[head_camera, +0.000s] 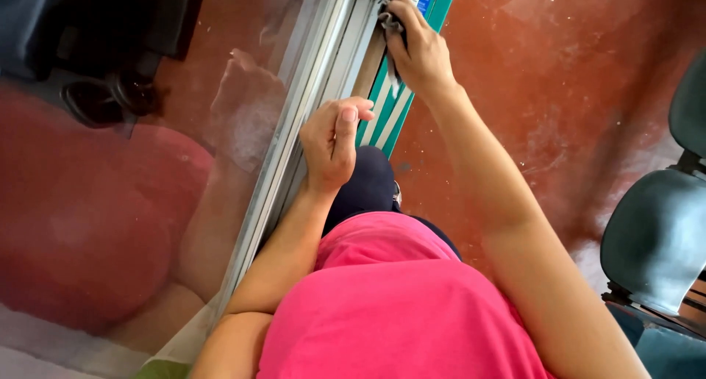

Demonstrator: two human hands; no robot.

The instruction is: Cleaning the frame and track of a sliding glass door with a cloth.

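Glossy glass pane (147,202) (metal frame (309,107))

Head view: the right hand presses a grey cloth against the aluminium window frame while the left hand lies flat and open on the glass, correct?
Not quite. In the head view the left hand is curled into a loose fist against the frame, not flat on the glass. The right hand does press the grey cloth there.

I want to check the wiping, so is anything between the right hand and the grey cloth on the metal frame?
Nothing visible: the right hand already grips the grey cloth against the metal window frame.
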